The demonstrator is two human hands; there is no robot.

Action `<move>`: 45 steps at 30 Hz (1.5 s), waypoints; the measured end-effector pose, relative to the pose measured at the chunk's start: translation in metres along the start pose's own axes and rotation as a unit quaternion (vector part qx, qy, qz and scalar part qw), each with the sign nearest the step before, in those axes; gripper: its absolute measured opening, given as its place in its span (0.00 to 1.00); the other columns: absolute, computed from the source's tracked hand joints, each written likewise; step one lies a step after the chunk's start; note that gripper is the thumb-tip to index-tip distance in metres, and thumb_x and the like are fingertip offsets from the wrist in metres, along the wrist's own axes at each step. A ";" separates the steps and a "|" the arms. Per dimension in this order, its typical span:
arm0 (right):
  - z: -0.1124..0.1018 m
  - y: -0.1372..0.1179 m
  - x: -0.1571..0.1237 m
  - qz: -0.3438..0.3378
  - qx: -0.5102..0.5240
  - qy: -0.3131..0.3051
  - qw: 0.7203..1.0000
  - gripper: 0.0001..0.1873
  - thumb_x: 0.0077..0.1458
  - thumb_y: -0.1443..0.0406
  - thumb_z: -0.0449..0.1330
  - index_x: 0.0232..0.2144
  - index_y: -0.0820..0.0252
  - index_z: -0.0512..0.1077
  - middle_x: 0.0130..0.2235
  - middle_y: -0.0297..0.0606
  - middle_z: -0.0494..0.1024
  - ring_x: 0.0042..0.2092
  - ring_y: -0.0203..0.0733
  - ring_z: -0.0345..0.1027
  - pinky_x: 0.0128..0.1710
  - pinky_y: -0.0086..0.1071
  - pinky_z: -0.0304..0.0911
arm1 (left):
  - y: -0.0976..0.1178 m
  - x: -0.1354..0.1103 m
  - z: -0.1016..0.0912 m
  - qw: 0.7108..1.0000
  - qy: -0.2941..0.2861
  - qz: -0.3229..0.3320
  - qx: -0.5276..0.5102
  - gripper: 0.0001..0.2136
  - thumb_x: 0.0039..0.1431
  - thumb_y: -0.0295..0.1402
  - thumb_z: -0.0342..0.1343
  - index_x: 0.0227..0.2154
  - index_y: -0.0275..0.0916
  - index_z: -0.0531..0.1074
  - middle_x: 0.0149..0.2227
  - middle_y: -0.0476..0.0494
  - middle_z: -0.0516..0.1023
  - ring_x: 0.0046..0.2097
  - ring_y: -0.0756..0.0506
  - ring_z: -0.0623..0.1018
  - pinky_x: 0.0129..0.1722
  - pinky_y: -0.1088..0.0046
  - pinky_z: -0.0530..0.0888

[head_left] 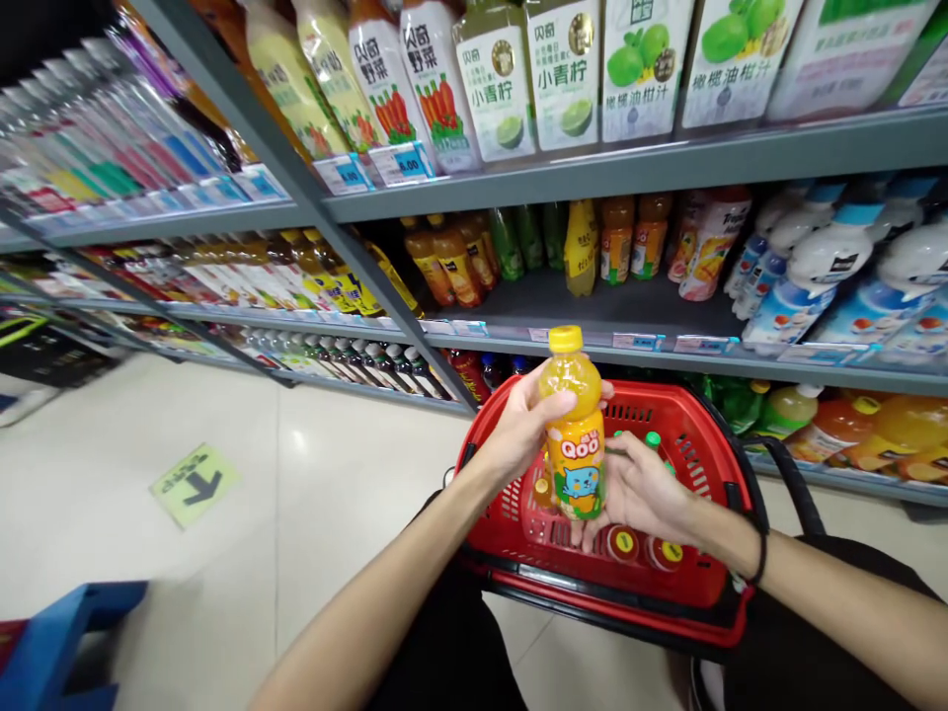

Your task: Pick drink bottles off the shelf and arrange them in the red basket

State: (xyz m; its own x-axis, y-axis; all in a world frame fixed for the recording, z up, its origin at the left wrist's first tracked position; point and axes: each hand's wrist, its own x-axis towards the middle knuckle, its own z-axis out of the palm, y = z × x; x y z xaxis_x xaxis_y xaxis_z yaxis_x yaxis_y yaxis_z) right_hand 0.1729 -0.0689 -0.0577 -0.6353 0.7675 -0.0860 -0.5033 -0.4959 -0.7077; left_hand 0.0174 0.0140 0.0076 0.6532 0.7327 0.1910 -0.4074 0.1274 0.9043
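A Qoo juice bottle with a yellow cap and orange label is upright above a red shopping basket. My left hand wraps around its upper part, thumb across the front. Against the lower right side of the bottle rests my right hand, its fingers curled around behind and under the base, partly hidden. Inside the basket are bottles with dark red tops, an amber bottle at the left, and a green-capped bottle behind my right hand.
Drinks shelves run across the back; the middle shelf holds several juice bottles, and white-and-blue bottles stand at its right. Large orange drink bottles are on the bottom shelf. A blue stool-like object stands on the floor at lower left.
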 end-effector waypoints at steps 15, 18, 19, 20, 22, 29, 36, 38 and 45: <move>0.021 0.013 -0.006 0.030 -0.045 0.211 0.976 0.32 0.71 0.44 0.40 0.62 0.59 0.62 0.34 0.42 0.82 0.24 0.46 0.78 0.19 0.32 0.71 | -0.005 0.006 -0.001 0.999 0.032 -0.035 -0.009 0.20 0.51 0.42 0.71 0.43 0.37 0.76 0.40 0.42 0.81 0.37 0.45 0.82 0.41 0.68 0.78; 0.021 0.015 -0.006 0.050 -0.036 0.179 0.982 0.32 0.71 0.46 0.38 0.62 0.59 0.62 0.33 0.43 0.81 0.22 0.46 0.77 0.18 0.31 0.69 | -0.007 0.005 -0.005 0.997 0.025 -0.054 -0.058 0.21 0.51 0.41 0.71 0.44 0.36 0.76 0.38 0.44 0.80 0.37 0.45 0.82 0.41 0.69 0.78; 0.020 0.017 -0.006 0.059 -0.038 0.171 0.983 0.32 0.71 0.46 0.36 0.61 0.60 0.62 0.32 0.43 0.81 0.21 0.45 0.76 0.17 0.31 0.68 | -0.009 0.004 -0.006 0.996 0.017 -0.057 -0.070 0.22 0.50 0.41 0.71 0.45 0.36 0.76 0.37 0.45 0.80 0.36 0.45 0.82 0.40 0.70 0.78; 0.020 0.019 -0.006 0.067 -0.042 0.162 0.984 0.33 0.71 0.47 0.34 0.61 0.61 0.63 0.32 0.43 0.81 0.21 0.45 0.76 0.17 0.30 0.68 | -0.010 0.003 -0.006 0.995 0.007 -0.057 -0.077 0.23 0.50 0.41 0.71 0.46 0.36 0.76 0.36 0.45 0.80 0.36 0.45 0.82 0.40 0.70 0.78; 0.019 0.024 -0.006 0.069 -0.052 0.143 0.986 0.33 0.72 0.46 0.34 0.60 0.61 0.63 0.31 0.43 0.80 0.21 0.45 0.76 0.19 0.32 0.70 | -0.012 0.002 -0.007 0.996 -0.020 -0.052 -0.071 0.24 0.49 0.42 0.71 0.47 0.37 0.75 0.36 0.44 0.80 0.35 0.45 0.82 0.40 0.69 0.78; 0.021 0.031 -0.009 -0.005 -0.049 0.141 0.989 0.34 0.67 0.36 0.49 0.50 0.60 0.66 0.30 0.39 0.78 0.28 0.46 0.79 0.28 0.39 0.77 | -0.006 0.006 -0.004 0.999 -0.004 0.000 0.048 0.19 0.51 0.40 0.73 0.41 0.36 0.75 0.39 0.42 0.81 0.36 0.46 0.81 0.41 0.68 0.79; 0.026 0.029 -0.012 -0.011 -0.031 0.164 0.986 0.36 0.58 0.39 0.64 0.53 0.57 0.61 0.36 0.37 0.80 0.33 0.49 0.83 0.30 0.36 0.78 | -0.005 0.005 0.000 0.995 0.084 0.029 0.046 0.16 0.49 0.36 0.71 0.38 0.36 0.75 0.35 0.45 0.79 0.32 0.48 0.80 0.35 0.72 0.77; 0.023 0.029 -0.012 -0.004 -0.041 0.154 0.987 0.37 0.57 0.38 0.66 0.52 0.57 0.59 0.36 0.37 0.81 0.31 0.48 0.83 0.29 0.35 0.77 | -0.004 0.002 -0.002 0.997 0.058 0.040 0.020 0.14 0.50 0.35 0.69 0.37 0.36 0.75 0.35 0.45 0.79 0.32 0.48 0.80 0.35 0.71 0.77; 0.019 0.039 -0.005 0.046 -0.163 0.145 0.975 0.32 0.48 0.52 0.76 0.43 0.57 0.61 0.25 0.27 0.77 0.20 0.35 0.72 0.18 0.25 0.70 | -0.005 -0.008 0.001 0.999 -0.039 0.029 0.014 0.14 0.51 0.36 0.69 0.36 0.37 0.74 0.36 0.44 0.78 0.32 0.47 0.79 0.35 0.69 0.77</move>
State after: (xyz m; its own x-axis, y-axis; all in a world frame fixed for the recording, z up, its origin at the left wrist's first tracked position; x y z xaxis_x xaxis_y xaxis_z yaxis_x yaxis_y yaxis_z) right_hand 0.1455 -0.1000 -0.0719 -0.4522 0.8325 -0.3203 -0.2087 -0.4478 -0.8694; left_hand 0.0151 0.0068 0.0022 0.6773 0.6838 0.2713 -0.4284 0.0668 0.9011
